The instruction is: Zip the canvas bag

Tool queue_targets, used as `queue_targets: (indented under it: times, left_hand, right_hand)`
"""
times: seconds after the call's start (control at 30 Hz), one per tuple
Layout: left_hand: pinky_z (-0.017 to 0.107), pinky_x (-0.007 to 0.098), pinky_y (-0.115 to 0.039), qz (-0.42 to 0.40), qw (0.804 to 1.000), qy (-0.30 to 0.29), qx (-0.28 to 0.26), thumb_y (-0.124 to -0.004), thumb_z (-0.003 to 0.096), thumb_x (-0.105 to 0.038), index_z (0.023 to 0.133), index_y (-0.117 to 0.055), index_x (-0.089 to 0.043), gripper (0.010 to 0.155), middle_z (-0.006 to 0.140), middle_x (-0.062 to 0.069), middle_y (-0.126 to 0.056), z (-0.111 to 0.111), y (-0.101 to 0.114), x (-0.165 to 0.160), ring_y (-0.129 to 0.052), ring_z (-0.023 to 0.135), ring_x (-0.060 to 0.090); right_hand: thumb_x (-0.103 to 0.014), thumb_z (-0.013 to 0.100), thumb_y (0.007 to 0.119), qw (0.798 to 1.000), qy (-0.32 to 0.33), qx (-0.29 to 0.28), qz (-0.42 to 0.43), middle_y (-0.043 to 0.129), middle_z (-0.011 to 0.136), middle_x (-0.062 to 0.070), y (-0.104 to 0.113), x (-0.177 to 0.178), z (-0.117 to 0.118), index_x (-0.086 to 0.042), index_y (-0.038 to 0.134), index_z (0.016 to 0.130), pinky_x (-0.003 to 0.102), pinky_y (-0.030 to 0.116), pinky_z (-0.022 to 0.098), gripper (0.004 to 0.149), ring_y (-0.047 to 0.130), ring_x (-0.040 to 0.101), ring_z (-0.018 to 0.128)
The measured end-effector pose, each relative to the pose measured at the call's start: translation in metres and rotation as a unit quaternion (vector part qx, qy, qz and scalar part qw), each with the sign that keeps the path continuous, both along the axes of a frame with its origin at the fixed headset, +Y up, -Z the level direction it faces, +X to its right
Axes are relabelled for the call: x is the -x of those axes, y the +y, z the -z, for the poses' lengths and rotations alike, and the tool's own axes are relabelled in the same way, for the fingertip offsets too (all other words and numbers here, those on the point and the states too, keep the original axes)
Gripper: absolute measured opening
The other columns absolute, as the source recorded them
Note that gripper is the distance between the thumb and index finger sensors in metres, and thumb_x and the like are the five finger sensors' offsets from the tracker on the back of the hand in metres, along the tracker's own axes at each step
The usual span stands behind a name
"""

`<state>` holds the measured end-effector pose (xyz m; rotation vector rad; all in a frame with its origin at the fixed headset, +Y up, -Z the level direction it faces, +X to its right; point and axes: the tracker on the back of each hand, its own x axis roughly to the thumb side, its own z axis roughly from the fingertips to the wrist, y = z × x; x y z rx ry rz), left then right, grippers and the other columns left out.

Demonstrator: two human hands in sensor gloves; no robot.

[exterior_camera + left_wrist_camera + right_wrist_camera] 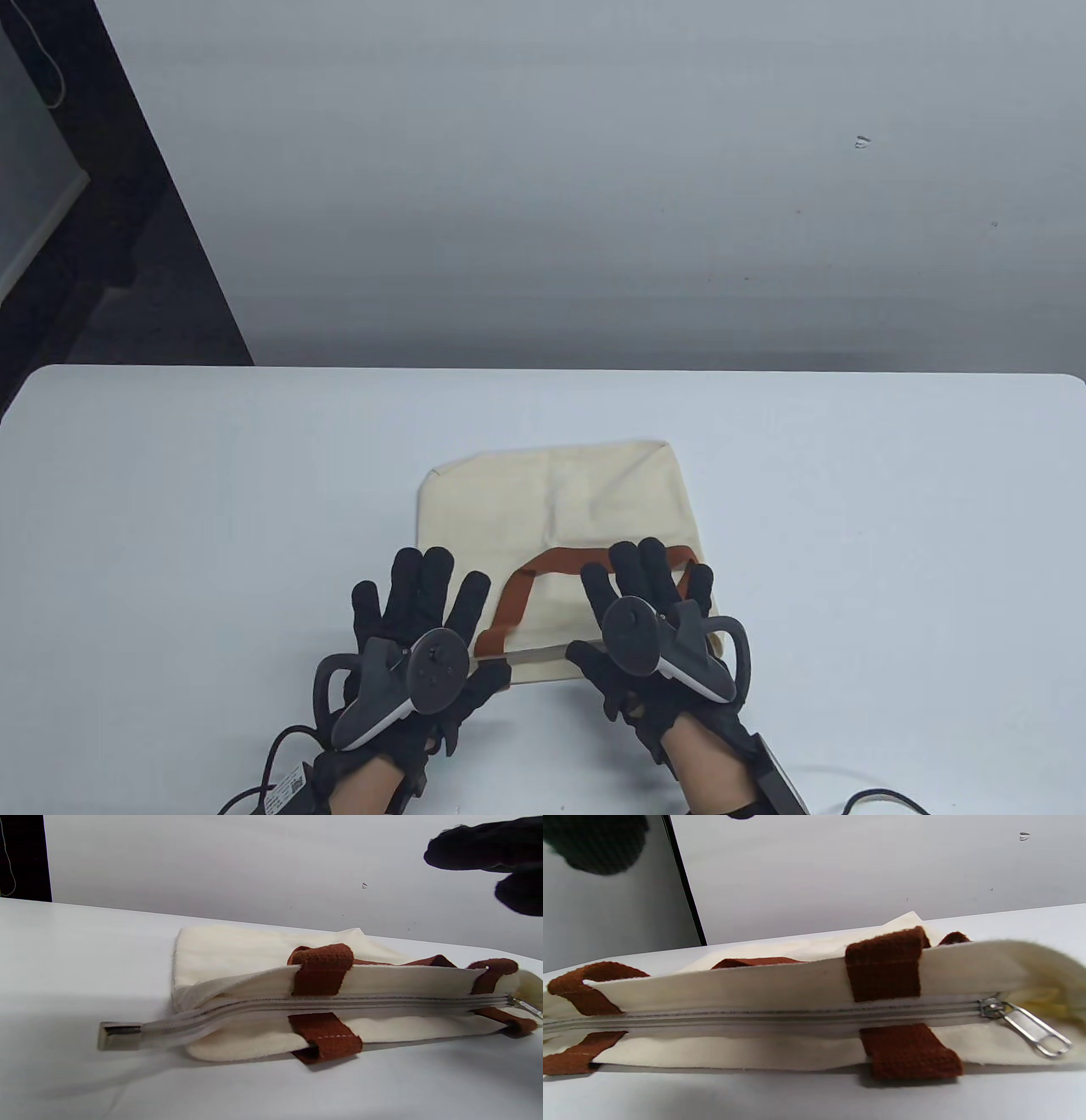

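Note:
A cream canvas bag with brown handles lies flat on the white table, its zipper edge toward me. My left hand hovers with fingers spread over the bag's near left corner, holding nothing. My right hand is spread over the near right part, also holding nothing. In the left wrist view the grey zipper runs closed along the top, with a metal end tab sticking out at the left. In the right wrist view the slider and pull sit near the right end; beyond it the bag gapes slightly.
The white table extends around the bag on all sides. A grey wall stands behind it, with a dark strip at the far left. Cables trail from my wrists at the near edge.

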<state>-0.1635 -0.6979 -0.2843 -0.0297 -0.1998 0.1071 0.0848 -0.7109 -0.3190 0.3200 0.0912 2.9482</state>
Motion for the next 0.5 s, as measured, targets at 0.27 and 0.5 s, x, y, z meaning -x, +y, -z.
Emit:
queue_targets:
  times: [0.27,0.5]
  left_hand:
    - [0.077,0.067,-0.016,0.0,1.0,0.004,-0.001,-0.054,0.0299,-0.082,0.1,-0.008,-0.054,0.088,0.117,-0.006,0.003,0.0008,-0.0007,0.0023,0.005,0.114,0.023]
    - [0.077,0.067,-0.016,0.003,1.0,0.003,0.007,-0.054,0.0301,-0.081,0.1,-0.009,-0.053,0.088,0.117,-0.006,0.003,0.0007,-0.0013,0.0012,0.004,0.114,0.023]
  right_hand:
    - [-0.064,0.038,0.067,1.0,-0.004,0.005,0.014,0.006,0.109,-0.001,0.0004,-0.0038,0.0014,-0.038,0.024,0.101,0.067,0.003,0.065,0.081,0.002,0.028,0.106]
    - [-0.063,0.039,0.067,1.0,-0.009,0.015,0.023,0.007,0.109,-0.001,-0.0003,-0.0077,0.0028,-0.037,0.025,0.101,0.068,0.004,0.065,0.08,0.002,0.028,0.106]
